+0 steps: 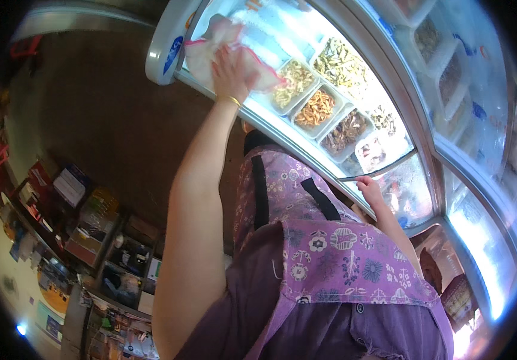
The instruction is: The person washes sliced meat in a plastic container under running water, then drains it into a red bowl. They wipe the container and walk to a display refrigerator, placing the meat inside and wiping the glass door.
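My left hand, with a yellow bangle at the wrist, lies spread over a white cloth with pink edging. It presses the cloth against the glass lid of a lit display chest. Over on the right, the fingers of my right hand are at the dark edge strip of a glass panel and seem to pinch it. Beneath the glass sit clear tubs with orange-brown strips, pale pieces, dark brown dried pieces and yellowish pieces.
The chest's metal frame runs close along my purple patterned apron. Upper glass shows or reflects more tubs. To the left is dark floor, with a cluttered wooden shelf unit behind me and a red stool farther off.
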Available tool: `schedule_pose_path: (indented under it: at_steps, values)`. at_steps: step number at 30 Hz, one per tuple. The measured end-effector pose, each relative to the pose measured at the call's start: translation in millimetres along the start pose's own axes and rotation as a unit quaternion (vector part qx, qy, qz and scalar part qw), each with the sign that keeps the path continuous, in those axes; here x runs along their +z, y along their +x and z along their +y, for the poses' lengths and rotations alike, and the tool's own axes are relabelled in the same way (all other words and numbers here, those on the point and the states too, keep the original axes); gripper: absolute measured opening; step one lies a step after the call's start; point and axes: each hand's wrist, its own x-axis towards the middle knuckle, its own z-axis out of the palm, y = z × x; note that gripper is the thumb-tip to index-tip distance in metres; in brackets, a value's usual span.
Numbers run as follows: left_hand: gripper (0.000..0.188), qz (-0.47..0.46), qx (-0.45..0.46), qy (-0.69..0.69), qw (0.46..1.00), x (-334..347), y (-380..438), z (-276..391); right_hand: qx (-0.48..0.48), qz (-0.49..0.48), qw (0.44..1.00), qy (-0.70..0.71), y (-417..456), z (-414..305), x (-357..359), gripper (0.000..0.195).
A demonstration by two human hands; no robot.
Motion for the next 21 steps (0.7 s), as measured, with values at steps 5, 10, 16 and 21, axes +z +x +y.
schedule_pose_path:
  at_steps: [5,10,16,21]
  values:
    - [0.083,0.029,-0.092,-0.033,0.995,8.2,4.6,-14.3,-0.022,-0.009,0.998,-0.057,5.9,-28.2,-10.3,0.025]
    - [0.086,0.074,-0.384,-0.131,0.911,27.7,-16.8,14.8,-0.075,0.000,0.996,-0.044,1.6,-60.8,-19.8,0.027]
    - [0.080,0.051,-0.457,-0.198,0.866,32.4,-26.7,63.6,-0.051,-0.011,0.998,-0.021,7.1,-17.3,-13.5,0.026]
    - [0.091,-0.049,-0.378,-0.137,0.914,53.4,-86.9,161.8,-0.017,-0.029,0.999,-0.024,-1.9,29.6,-8.4,0.027]
